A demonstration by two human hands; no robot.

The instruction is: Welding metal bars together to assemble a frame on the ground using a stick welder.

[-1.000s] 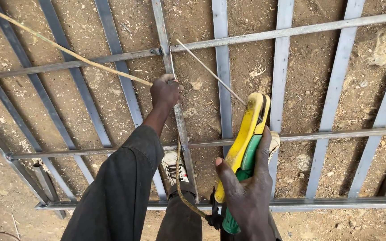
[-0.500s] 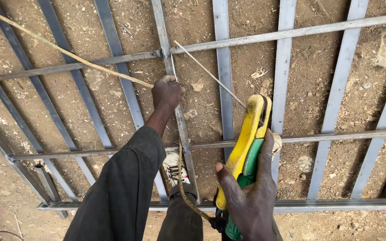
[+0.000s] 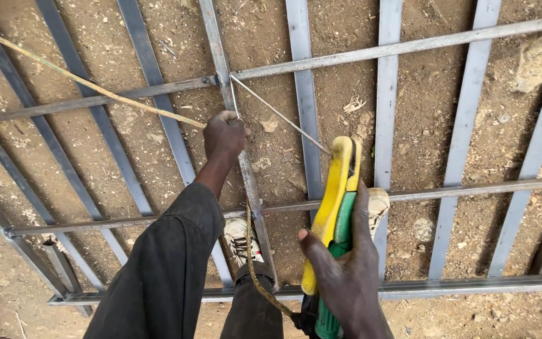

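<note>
Head view, looking down. A grid of grey metal bars [image 3: 305,125] is laid flat over brown dirt ground [image 3: 434,125]. Eight long bars are counted running away from the camera, crossed by three bars going side to side; the two leftmost long bars are cut off by the frame edge.

Two hands are seen. The left hand [image 3: 224,135] is clenched around one long bar, just below the upper crossing, with a dark sleeve [image 3: 164,270] covering the arm. A thin rod [image 3: 280,114] runs diagonally from that crossing down to the tool's tip. One yellowish cord [image 3: 83,81] is stretched from the upper left edge to the left hand.

The right hand [image 3: 346,282] is wrapped around one electrode holder [image 3: 334,213], yellow and green, held upright at lower centre. A cable [image 3: 255,270] hangs from its base.

Two pale shoes [image 3: 243,238] are seen between the bars, one partly hidden behind the tool. One stone [image 3: 534,63] lies at upper right.

Open dirt gaps are left between all bars, wider on the right side.
</note>
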